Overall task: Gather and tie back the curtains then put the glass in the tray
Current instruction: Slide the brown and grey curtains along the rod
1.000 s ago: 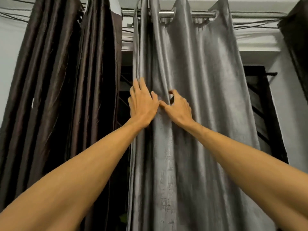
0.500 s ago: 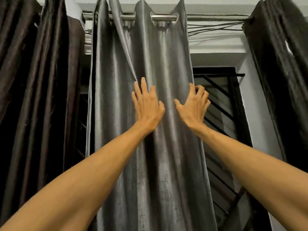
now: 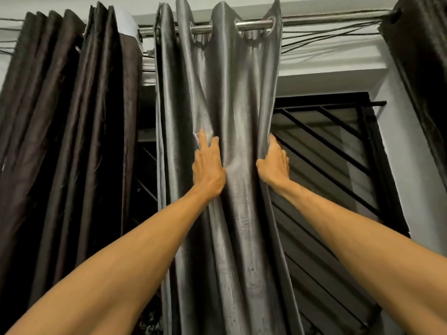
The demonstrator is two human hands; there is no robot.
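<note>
A shiny grey curtain (image 3: 232, 97) hangs by eyelets from a metal rod (image 3: 251, 24) and is bunched into narrow folds. My left hand (image 3: 208, 165) lies flat against its front with straight fingers pointing up. My right hand (image 3: 274, 163) holds the curtain's right edge, its fingers wrapped behind the fabric and hidden. A dark brown curtain (image 3: 67, 122) hangs gathered at the left. No glass or tray shows in this view.
Right of the grey curtain a window with a black metal grille (image 3: 324, 146) stands uncovered. Another dark curtain (image 3: 420, 68) hangs at the far right. Thin cables run along the white wall above the rod.
The grey curtain has been pushed leftward into a narrower bunch, uncovering more of the grille. My right hand moved to its right edge and curled around it.
</note>
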